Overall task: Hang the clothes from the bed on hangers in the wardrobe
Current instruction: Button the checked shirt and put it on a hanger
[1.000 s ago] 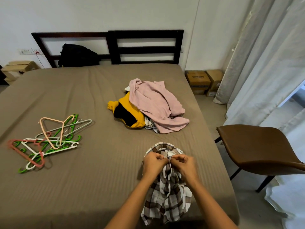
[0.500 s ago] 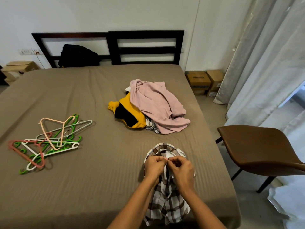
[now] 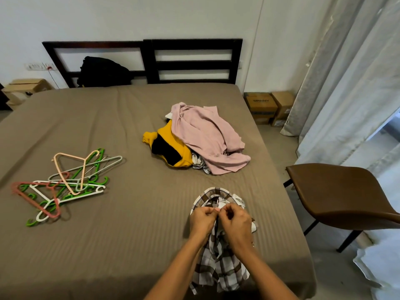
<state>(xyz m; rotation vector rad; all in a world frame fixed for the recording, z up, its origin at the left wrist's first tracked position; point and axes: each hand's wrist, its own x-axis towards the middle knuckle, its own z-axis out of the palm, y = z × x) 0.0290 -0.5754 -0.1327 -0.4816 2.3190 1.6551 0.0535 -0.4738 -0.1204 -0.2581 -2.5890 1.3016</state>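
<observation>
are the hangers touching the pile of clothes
No, the hangers lie apart from the clothes pile, with bare bed between them.

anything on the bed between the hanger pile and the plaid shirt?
Nothing: head view shows only bare brown sheet between the hangers and the plaid shirt.

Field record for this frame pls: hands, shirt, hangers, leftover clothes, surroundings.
left hand: pinches plaid shirt near collar
right hand: pinches same shirt beside left hand
plaid shirt: on bed, near right edge
hangers: loose heap, bed's left side, untouched
leftover clothes: pink garment over yellow garment, mid-bed
chair: brown, right of bed
</observation>
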